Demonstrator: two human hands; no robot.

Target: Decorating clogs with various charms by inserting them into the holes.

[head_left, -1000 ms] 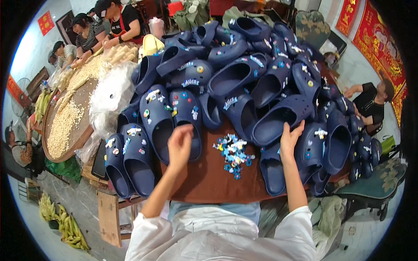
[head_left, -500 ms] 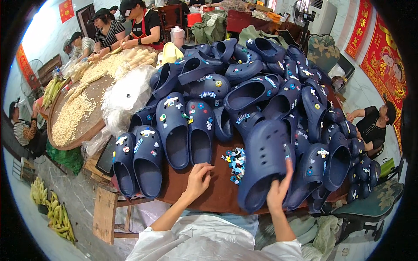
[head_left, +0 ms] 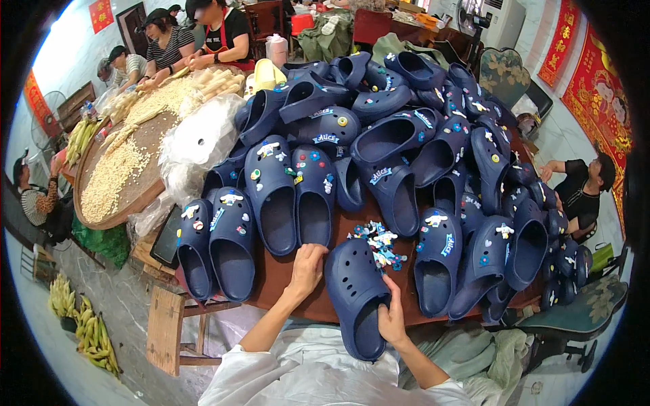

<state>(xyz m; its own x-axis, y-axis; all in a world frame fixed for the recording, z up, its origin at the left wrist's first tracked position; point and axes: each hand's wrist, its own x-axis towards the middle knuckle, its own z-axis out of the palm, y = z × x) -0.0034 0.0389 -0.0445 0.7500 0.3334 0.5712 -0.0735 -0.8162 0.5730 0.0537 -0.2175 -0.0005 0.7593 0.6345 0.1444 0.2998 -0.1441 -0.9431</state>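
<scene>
My right hand (head_left: 393,318) grips a plain navy clog (head_left: 353,276) by its right side, thumb inside the opening. No charms show on its perforated upper; its toe points away and its heel is over my lap. My left hand (head_left: 308,271) is closed just left of the clog's toe, fingertips together; anything between them is hidden. Behind the held clog lies a small heap of colourful shoe charms (head_left: 386,242), partly covered by it. Two decorated clogs, a left one (head_left: 271,196) and a right one (head_left: 314,193), stand beyond my left hand.
A large pile of navy clogs (head_left: 389,139) covers the brown-topped table (head_left: 284,298). Clogs with charms (head_left: 435,264) stand at the right. At left are a wooden stool (head_left: 164,331) and a round tray of pale kernels (head_left: 122,216). People work around the far left; another is at right.
The plain clog in my right hand has moved left and toward me, uncovering a decorated clog at right. My left hand has shifted slightly away from me, its fingers more curled.
</scene>
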